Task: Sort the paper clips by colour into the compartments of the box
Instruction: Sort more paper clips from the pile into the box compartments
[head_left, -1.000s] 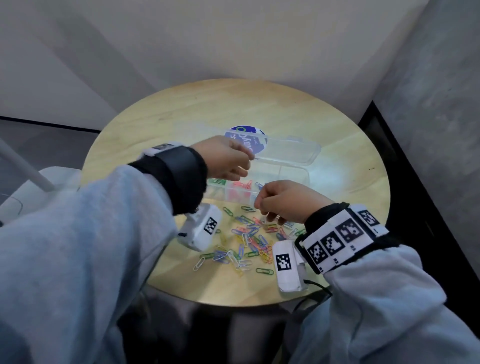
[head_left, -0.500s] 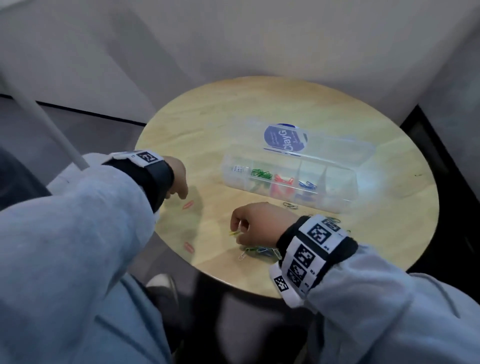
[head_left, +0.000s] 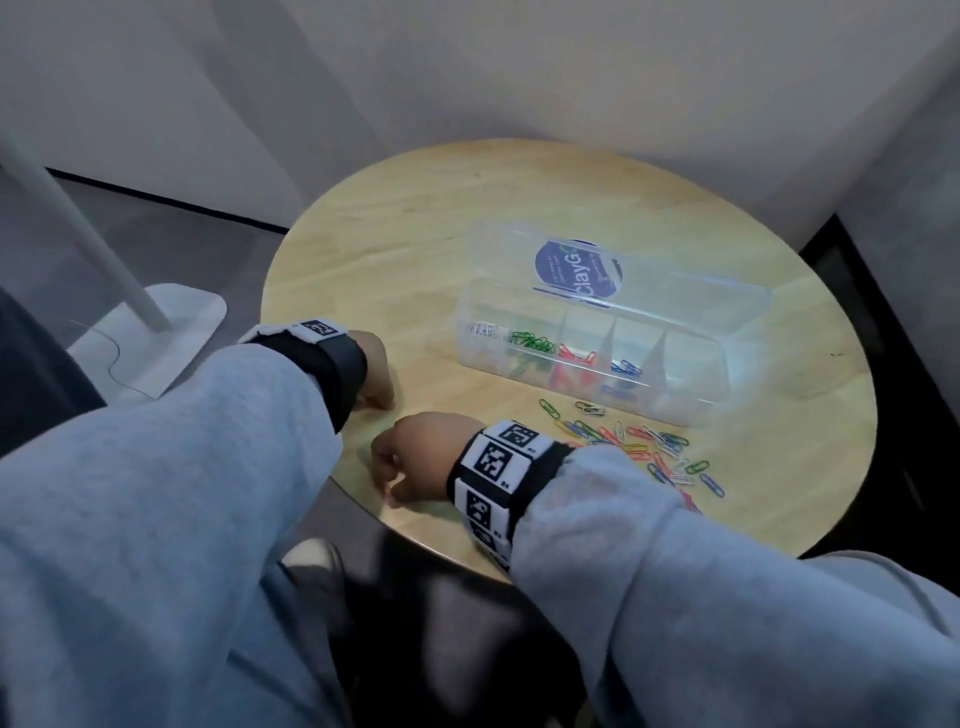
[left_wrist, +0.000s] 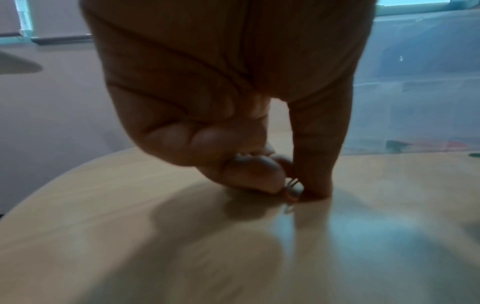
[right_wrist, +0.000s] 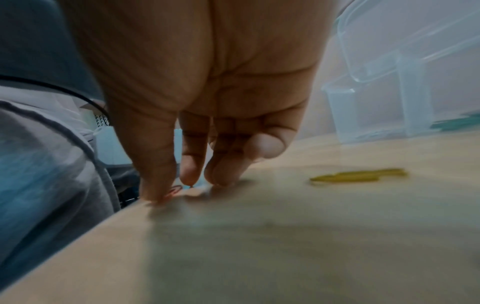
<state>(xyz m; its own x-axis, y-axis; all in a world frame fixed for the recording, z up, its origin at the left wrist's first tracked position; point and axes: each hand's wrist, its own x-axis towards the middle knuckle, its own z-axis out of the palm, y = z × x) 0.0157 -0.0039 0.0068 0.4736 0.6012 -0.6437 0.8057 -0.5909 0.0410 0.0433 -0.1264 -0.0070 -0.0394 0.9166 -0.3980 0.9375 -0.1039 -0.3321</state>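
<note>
A clear compartment box (head_left: 691, 400) stands open on the round table (head_left: 415, 218), with green clips (head_left: 530, 343), red clips (head_left: 576, 358) and blue clips (head_left: 626, 368) in separate compartments. A mixed pile of paper clips (head_left: 639, 447) lies in front of it. My left hand (head_left: 376, 379) is at the table's left, pinching a reddish paper clip (left_wrist: 292, 190) between thumb and fingertips against the wood. Near the front edge, my right hand (head_left: 410, 467) has its thumb and forefinger tips closed on a red clip (right_wrist: 174, 190). A yellow clip (right_wrist: 358, 177) lies loose to its right.
The box lid (head_left: 597, 260) is tilted up behind the compartments, with a blue round label on it. A white lamp base (head_left: 156, 338) and pole stand on the floor at the left. Walls close off the table's far side.
Both hands left the box and the pile and moved to the table's left front. They came down on two stray red clips. The yellow clip now lies loose.
</note>
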